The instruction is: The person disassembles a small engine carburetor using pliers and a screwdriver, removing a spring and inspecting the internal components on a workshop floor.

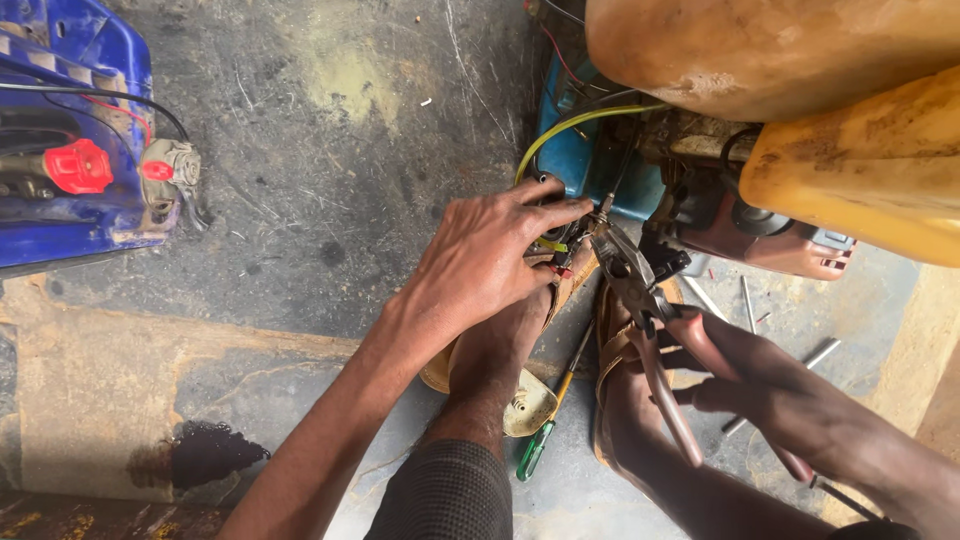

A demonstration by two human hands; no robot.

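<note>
Concrete floor (330,150), stained and scratched, fills my view. My left hand (480,265) rests on a small wire connector (553,250) at the blue engine (590,160), fingers curled round it. My right hand (780,395) has its grip clamped on red-handled pliers (640,290), whose tips point at that connector. A green screwdriver (545,430) lies near, between my sandalled feet. Yellow cans (860,170) sit far right; a blue machine (70,130) far left.
</note>
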